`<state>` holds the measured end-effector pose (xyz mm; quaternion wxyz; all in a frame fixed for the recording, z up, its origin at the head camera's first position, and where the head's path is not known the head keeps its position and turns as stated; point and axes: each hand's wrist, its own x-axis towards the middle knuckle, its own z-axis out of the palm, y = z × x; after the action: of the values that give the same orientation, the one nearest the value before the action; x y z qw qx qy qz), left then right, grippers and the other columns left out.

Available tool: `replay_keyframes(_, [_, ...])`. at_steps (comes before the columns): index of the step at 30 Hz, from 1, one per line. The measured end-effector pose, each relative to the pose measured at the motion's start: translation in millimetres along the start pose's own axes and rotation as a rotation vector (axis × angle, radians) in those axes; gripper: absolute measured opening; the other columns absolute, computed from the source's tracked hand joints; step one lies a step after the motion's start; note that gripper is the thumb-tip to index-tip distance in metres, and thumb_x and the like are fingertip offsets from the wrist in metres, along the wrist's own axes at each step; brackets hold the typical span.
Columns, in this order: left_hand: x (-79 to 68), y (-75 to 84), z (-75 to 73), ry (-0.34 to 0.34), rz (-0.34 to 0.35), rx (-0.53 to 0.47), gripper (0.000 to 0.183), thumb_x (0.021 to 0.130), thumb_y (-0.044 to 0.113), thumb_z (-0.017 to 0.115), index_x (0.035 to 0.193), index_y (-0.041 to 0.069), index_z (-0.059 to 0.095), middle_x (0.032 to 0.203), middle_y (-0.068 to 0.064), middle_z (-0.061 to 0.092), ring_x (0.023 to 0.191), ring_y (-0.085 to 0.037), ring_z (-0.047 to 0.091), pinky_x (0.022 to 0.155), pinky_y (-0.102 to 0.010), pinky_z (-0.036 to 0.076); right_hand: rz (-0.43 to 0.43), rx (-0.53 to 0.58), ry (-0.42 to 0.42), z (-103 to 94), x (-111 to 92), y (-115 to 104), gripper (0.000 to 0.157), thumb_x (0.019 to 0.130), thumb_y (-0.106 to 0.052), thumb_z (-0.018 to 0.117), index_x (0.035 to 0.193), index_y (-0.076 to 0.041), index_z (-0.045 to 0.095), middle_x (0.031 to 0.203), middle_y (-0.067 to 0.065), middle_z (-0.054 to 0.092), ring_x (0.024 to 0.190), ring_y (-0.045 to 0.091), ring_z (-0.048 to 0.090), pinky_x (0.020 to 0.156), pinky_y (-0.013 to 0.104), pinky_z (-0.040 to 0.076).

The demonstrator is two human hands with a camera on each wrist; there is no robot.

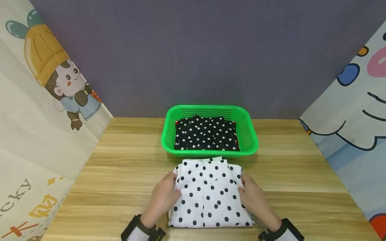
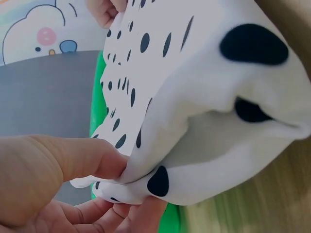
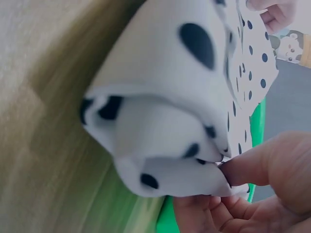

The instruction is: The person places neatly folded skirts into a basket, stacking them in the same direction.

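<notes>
A folded white garment with black polka dots [image 1: 211, 197] is in front of the basket; its exact kind I cannot tell. At its left side, my left hand [image 1: 164, 195] pinches the edge between thumb and fingers. My right hand [image 1: 254, 197] pinches the opposite side the same way. In the left wrist view, the cloth's folded layers [image 2: 209, 141] gape below the thumb. Rolled folds [image 3: 160, 131] show near the fingers in the right wrist view. Behind it stands a green plastic basket [image 1: 251, 142] holding a folded black cloth with white dots [image 1: 205, 134] and bits of red at its edges.
The wooden table [image 1: 120, 180] reaches back to a dark grey panel [image 1: 199, 57]. Printed cartoon curtains hang at the left [image 1: 36, 140] and the right [image 1: 356, 134]. The basket's near rim is close to the garment's far edge.
</notes>
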<state>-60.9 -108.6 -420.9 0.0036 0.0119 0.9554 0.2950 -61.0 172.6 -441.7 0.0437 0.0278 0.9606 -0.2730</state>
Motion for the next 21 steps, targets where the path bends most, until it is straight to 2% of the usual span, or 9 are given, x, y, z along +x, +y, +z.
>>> replay_keyframes(6, [-6.4, 4.2, -7.7, 0.024, 0.028, -0.005, 0.039, 0.064, 0.002, 0.068, 0.101, 0.003, 0.057, 0.075, 0.001, 0.053, 0.058, -0.011, 0.046, 0.048, -0.022, 0.037, -0.019, -0.003, 0.023, -8.5, -5.9, -4.8, 0.026, 0.083, -0.005, 0.059, 0.106, 0.003, 0.049, 0.083, 0.009, 0.054, 0.068, 0.018, 0.049, 0.053, 0.025, 0.041])
replay_keyframes(10, [-6.3, 8.9, -12.9, 0.058, 0.065, -0.006, 0.039, 0.065, 0.002, 0.069, 0.102, 0.003, 0.058, 0.077, 0.001, 0.054, 0.058, -0.009, 0.047, 0.047, -0.020, 0.038, -0.050, -0.020, 0.074, -14.5, -6.8, -7.6, 0.027, 0.082, -0.004, 0.060, 0.105, 0.005, 0.049, 0.082, 0.010, 0.054, 0.066, 0.018, 0.050, 0.051, 0.025, 0.041])
replay_keyframes(18, [4.6, 17.3, -25.5, 0.096, 0.120, -0.008, 0.040, 0.069, 0.003, 0.070, 0.107, 0.002, 0.057, 0.083, -0.004, 0.057, 0.057, -0.010, 0.047, 0.047, -0.020, 0.039, -0.070, -0.003, 0.114, -29.4, 0.1, -14.9, 0.028, 0.084, -0.005, 0.058, 0.108, 0.005, 0.048, 0.084, 0.012, 0.055, 0.064, 0.018, 0.050, 0.050, 0.025, 0.042])
replay_keyframes(21, [12.4, 20.1, -29.1, 0.115, 0.141, -0.016, 0.041, 0.069, 0.003, 0.070, 0.108, 0.002, 0.056, 0.083, -0.005, 0.057, 0.057, -0.011, 0.046, 0.046, -0.020, 0.039, -0.103, 0.001, 0.146, -34.4, 6.3, -17.1, 0.027, 0.084, -0.005, 0.058, 0.107, 0.005, 0.047, 0.082, 0.013, 0.054, 0.062, 0.018, 0.048, 0.048, 0.025, 0.040])
